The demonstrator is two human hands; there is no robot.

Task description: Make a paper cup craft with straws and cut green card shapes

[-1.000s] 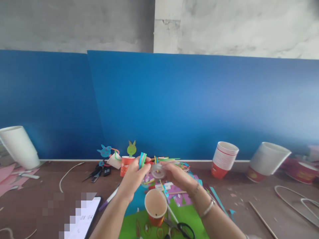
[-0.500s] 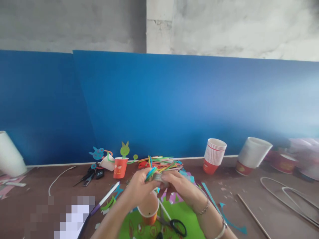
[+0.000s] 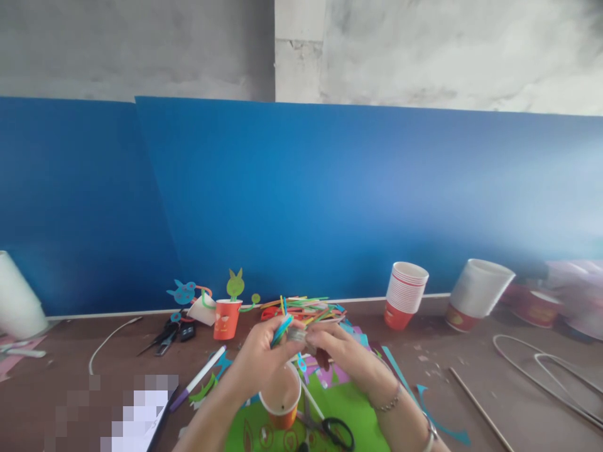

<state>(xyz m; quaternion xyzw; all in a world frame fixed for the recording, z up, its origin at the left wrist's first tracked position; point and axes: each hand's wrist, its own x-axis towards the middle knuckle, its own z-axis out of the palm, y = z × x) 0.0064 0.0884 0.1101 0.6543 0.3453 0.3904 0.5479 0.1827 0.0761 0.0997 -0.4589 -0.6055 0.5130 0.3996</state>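
Note:
My left hand [image 3: 264, 348] is closed around a small greyish, see-through piece [image 3: 296, 334] that looks like a roll of clear tape. A bright blue and green curved piece [image 3: 281, 331] sticks up between its thumb and fingers. My right hand [image 3: 332, 342] pinches at the right edge of the tape, its fingertips partly hidden. Just below both hands an open paper cup [image 3: 281, 405] stands upright on a green sheet [image 3: 355, 408]. Black-handled scissors [image 3: 336, 433] lie beside the cup.
Behind my hands lies a pile of coloured sticks [image 3: 311, 307]. A decorated red cup [image 3: 227, 319] stands back left, a stack of cups [image 3: 406, 295] back right. A marker [image 3: 200, 376], a thin rod [image 3: 478, 408] and a looped cable [image 3: 541, 358] lie around. A blue panel [image 3: 301, 201] rises behind.
My right hand has shifted slightly, its fingers drawn closer together at the edge of the tape. My left hand stays almost in place, and the view has shifted a little.

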